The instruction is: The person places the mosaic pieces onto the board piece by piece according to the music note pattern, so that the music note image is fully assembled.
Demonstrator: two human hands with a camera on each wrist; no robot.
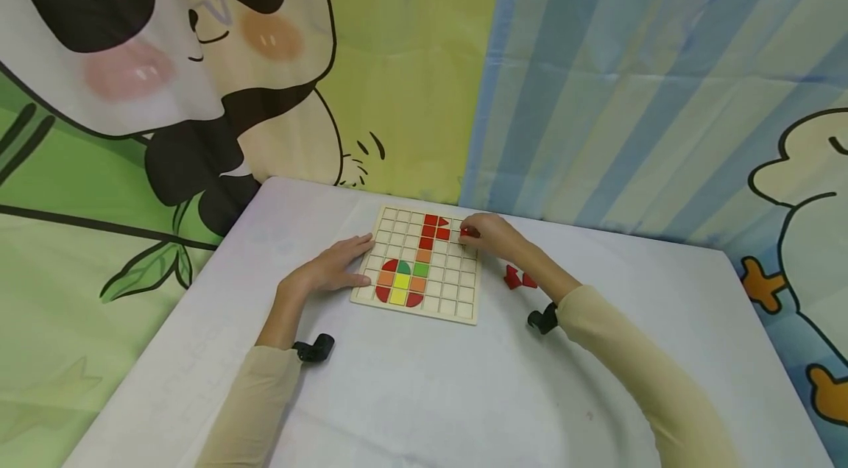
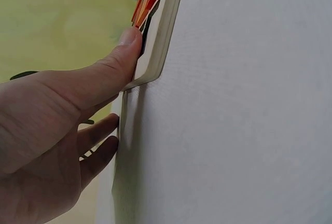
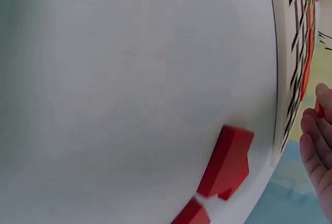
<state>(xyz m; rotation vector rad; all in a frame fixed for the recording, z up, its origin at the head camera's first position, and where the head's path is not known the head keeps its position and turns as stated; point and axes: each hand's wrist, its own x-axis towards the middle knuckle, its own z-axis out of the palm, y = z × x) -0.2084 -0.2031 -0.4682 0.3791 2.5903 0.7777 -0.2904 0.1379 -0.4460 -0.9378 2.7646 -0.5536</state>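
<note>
A wooden grid board (image 1: 458, 291) lies on the white table. Red squares (image 1: 428, 231) and a red triangle (image 1: 443, 222) fill cells at its top, above an orange square (image 1: 423, 255) and a green square (image 1: 420, 269). Lower left, yellow squares (image 1: 400, 289) sit among orange squares and rounded red and green pieces. My left hand (image 1: 333, 267) is spread at the board's left edge, its thumb (image 2: 127, 40) resting on the rim near a corner. Over the upper right cells, my right hand (image 1: 495, 236) pinches a small red piece (image 3: 319, 109), mostly hidden by the fingers.
Loose red pieces (image 1: 511, 277) (image 3: 224, 162) lie on the table right of the board, under the right forearm. Each wrist carries a black camera (image 1: 316, 348). Behind the table's far edge hangs a printed cloth (image 1: 411, 71) with cartoon animals.
</note>
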